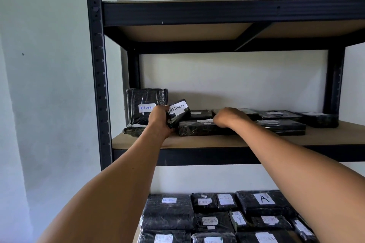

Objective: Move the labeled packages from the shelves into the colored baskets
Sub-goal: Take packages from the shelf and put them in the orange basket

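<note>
My left hand (159,119) grips a small black wrapped package (178,113) with a white RETURN label, lifted and tilted above the middle shelf (237,140). My right hand (230,117) rests on a flat black package (199,128) lying on that shelf, its fingers curled over the far top; whether it grips is unclear. An upright package (145,104) labelled RETURN stands at the back left. More flat packages (280,122) lie to the right. No colored basket is in view.
The black metal rack's left post (98,77) stands close to my left arm. The shelf above (217,31) hangs low over the packages. Several labelled packages (217,219) cover the lower shelf, one marked A (263,199). A pale wall lies left.
</note>
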A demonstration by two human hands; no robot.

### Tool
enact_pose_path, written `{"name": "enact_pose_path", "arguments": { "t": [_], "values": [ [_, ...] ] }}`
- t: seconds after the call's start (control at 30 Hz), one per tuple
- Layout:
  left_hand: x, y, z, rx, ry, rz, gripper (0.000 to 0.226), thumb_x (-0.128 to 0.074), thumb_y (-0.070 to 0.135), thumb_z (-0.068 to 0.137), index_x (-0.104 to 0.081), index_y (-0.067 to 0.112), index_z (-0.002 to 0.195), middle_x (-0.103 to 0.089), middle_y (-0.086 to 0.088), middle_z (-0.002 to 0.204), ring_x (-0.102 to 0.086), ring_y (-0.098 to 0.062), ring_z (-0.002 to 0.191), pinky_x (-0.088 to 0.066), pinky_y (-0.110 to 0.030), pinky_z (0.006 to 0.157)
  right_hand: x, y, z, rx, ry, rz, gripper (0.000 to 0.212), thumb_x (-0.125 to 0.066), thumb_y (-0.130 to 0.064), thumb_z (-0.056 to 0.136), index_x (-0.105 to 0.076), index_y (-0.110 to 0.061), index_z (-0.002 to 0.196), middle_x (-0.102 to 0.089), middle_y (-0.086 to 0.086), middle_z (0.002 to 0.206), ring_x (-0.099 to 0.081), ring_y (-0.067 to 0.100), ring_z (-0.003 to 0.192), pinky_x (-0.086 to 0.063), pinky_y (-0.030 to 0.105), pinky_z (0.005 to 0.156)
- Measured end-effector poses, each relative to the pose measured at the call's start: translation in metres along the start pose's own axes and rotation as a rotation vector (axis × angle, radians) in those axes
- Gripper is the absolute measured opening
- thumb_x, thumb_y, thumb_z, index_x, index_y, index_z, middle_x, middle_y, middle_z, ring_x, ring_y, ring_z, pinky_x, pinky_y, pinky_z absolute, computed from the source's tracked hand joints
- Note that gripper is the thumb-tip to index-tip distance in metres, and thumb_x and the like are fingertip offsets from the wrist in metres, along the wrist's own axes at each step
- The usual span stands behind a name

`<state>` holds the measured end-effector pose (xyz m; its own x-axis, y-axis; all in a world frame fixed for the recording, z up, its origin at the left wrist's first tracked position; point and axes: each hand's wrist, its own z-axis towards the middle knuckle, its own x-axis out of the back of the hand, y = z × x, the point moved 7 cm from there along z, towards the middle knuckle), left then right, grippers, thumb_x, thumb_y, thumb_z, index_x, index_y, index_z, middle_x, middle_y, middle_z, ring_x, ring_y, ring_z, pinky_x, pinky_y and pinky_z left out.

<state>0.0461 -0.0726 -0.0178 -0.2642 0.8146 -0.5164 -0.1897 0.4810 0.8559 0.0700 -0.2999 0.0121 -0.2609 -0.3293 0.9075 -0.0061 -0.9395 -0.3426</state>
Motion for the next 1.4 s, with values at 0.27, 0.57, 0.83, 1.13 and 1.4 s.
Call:
{"name": "enact_pose_path", "arguments": {
  "t": [0.27,0.57,0.83,1.13,1.4],
  "values": [
    [0.004,0.008,0.004,-0.042,0.016,-0.052,0.026,-0.053,0.007,0.091,-0.071,0.009,0.111,-0.075,-0.009,0.088,-0.071,-0.028,0.077,-0.058,-0.051,0.084,0.005,0.012,0.006,-0.097,0.081,0.713,0.016,-0.046,-0.01,0.094,-0.059,0.001,0.092,-0.062,0.018,0.105,-0.055,0.025,0.081,-0.039,0.03,0.072],
    [0.007,0.025,-0.001,-0.093,-0.09,-0.051,0.029,-0.055,0.012,0.094,-0.068,0.01,0.12,-0.074,-0.009,0.102,-0.07,-0.029,0.093,-0.057,-0.046,0.089,-0.02,0.029,0.01,-0.244,-0.039,1.427,0.015,-0.049,-0.002,0.098,-0.055,-0.01,0.088,-0.06,0.017,0.105,-0.061,0.037,0.097,-0.058,0.055,0.073],
    [0.019,0.035,0.003,-0.137,-0.097,-0.041,0.037,-0.057,0.011,0.095,-0.062,0.005,0.131,-0.073,-0.015,0.117,-0.068,-0.038,0.111,-0.053,-0.056,0.098,-0.002,0.046,0.011,-0.134,0.232,1.635,0.032,-0.05,-0.003,0.097,-0.057,-0.028,0.116,-0.062,-0.005,0.101,-0.061,0.024,0.108,-0.056,0.056,0.09],
    [0.02,0.039,-0.003,-0.153,-0.121,0.029,0.036,-0.059,0.011,0.091,-0.065,0.011,0.127,-0.074,-0.01,0.115,-0.071,-0.035,0.106,-0.056,-0.054,0.093,0.006,0.043,0.006,0.002,0.25,1.681,0.033,-0.053,-0.004,0.098,-0.058,-0.029,0.117,-0.066,-0.006,0.108,-0.061,0.024,0.113,-0.052,0.052,0.095],
    [0.018,0.044,-0.008,-0.158,-0.139,0.049,0.029,-0.055,0.012,0.095,-0.068,0.017,0.121,-0.076,-0.002,0.111,-0.073,-0.032,0.101,-0.061,-0.043,0.08,0.005,0.043,0.006,0.023,0.264,1.718,0.037,-0.052,-0.001,0.097,-0.06,-0.029,0.118,-0.066,-0.004,0.109,-0.062,0.021,0.107,-0.052,0.052,0.097]
  ]
}}
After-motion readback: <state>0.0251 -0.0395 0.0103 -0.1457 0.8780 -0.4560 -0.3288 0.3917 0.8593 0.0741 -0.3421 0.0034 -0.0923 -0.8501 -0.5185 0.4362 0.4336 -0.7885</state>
